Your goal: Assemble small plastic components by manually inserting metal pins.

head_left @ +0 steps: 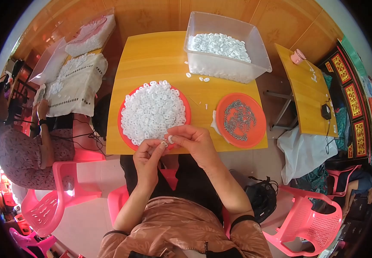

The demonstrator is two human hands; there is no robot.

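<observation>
My left hand point(147, 160) and my right hand point(196, 145) meet at the near edge of the yellow table, their fingertips almost touching. Between the right thumb and fingers is a small white plastic piece point(170, 139). The left thumb and forefinger are pinched on something tiny and pale that I cannot make out. Just beyond them sits a red round tray point(188, 107) heaped with white oval plastic pieces point(153, 112) that have holes. To the right, an orange-red round tray point(261, 131) holds many small grey metal pins point(239, 122).
A clear plastic bin point(224, 71) with more white pieces stands at the table's far right. A few loose pieces point(204, 79) lie before it. At left, another person point(35, 146) sits by a cloth-covered table point(78, 88). Pink chairs point(308, 219) stand on both sides.
</observation>
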